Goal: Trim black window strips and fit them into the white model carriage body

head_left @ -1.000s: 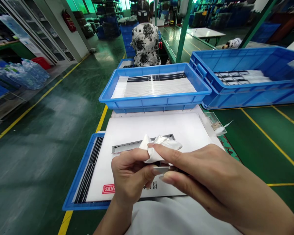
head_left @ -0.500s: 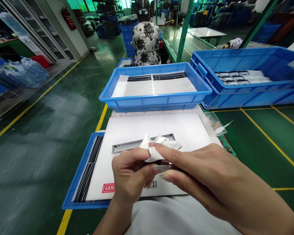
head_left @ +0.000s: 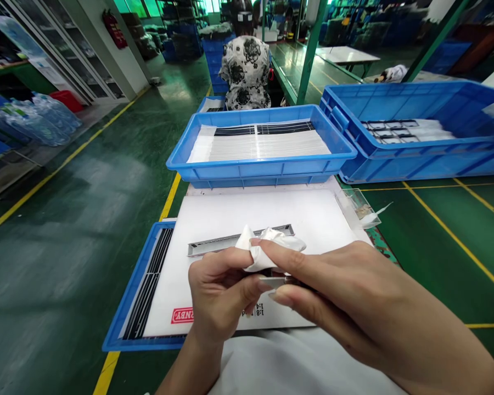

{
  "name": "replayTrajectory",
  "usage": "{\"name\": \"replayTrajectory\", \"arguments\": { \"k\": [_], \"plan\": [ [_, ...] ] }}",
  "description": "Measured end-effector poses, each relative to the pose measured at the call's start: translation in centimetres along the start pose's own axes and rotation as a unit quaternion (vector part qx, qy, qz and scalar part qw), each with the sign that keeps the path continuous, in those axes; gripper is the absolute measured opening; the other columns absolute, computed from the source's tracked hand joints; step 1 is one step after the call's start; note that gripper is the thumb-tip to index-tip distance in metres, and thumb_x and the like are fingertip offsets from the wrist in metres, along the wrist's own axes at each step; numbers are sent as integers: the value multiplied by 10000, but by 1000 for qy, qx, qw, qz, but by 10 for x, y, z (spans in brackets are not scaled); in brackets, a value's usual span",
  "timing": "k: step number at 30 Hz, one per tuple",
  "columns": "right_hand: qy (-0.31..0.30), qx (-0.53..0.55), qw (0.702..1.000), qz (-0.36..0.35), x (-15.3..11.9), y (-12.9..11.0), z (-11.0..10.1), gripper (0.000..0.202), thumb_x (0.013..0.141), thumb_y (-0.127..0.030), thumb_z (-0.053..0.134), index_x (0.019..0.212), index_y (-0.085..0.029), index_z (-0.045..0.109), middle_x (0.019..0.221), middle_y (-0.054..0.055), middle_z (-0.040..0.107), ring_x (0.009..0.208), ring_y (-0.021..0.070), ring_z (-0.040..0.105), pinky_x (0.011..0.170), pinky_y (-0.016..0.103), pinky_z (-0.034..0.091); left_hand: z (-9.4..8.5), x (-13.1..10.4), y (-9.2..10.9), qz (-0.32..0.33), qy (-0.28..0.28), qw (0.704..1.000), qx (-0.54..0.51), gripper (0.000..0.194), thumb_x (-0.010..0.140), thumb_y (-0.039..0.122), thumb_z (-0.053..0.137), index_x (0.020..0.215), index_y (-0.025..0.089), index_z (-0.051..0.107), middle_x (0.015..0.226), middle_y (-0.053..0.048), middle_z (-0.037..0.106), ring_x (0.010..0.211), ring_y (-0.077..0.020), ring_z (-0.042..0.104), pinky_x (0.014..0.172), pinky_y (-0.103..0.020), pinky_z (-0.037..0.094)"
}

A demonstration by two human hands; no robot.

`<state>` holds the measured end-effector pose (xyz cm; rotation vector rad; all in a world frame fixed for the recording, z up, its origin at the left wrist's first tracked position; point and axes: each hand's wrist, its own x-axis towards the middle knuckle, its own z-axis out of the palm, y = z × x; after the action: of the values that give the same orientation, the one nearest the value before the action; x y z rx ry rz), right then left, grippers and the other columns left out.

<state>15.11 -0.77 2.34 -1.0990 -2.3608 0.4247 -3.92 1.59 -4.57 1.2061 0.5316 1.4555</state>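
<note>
Head view: left hand (head_left: 220, 296) and right hand (head_left: 346, 296) pinch small part (head_left: 275, 282) and cloth (head_left: 278, 240) over white board (head_left: 247, 211); cloth partly blocks grey strip (head_left: 216, 244) on it. Blue tray (head_left: 259, 171) beyond board, clear box (head_left: 360, 204) at board's right.

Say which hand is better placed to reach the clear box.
Probably the right hand: it lies nearer the clear box, by the white board; the left hand is farther off. Both touch the white cloth.

green floor (head_left: 107, 192) — yellow lines (head_left: 107, 373) | windows (head_left: 135, 6) bright, far back | white-topped table (head_left: 346, 55) — right
</note>
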Motion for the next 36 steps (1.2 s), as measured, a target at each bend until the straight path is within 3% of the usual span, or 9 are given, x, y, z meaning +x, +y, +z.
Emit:
{"name": "replayTrajectory", "arguments": {
  "k": [6, 23, 36],
  "plan": [
    [8, 2, 1000, -6, 1, 0, 2, 391, 1170, -331, 352, 1492, -186, 521, 840, -27, 787, 672, 167, 756, 588, 302, 477, 0, 0, -1, -1, -2, 1000, -9, 93, 877, 298, 842, 934, 225, 849, 533, 37, 627, 337, -24, 398, 300, -99, 344],
    [-15, 6, 1000, 5, 2, 2, 0, 362, 1171, -355, 339, 1490, -258, 480, 933, -48, 808, 718, 150, 761, 618, 292, 502, -2, 1, -3, 2, 3, 1000, 8, 118, 869, 324, 850, 926, 221, 844, 531, 29, 644, 322, -27, 412, 296, -105, 340],
    [-15, 7, 1000, 7, 0, 1, -6, 354, 1164, -337, 366, 1458, -240, 538, 848, -52, 795, 670, 168, 748, 574, 312, 485, 1, 2, 0, 3, 6, 1000, 12, 119, 857, 313, 859, 899, 204, 839, 479, 19, 617, 315, -46, 422, 301, -122, 334]
  ]
}}
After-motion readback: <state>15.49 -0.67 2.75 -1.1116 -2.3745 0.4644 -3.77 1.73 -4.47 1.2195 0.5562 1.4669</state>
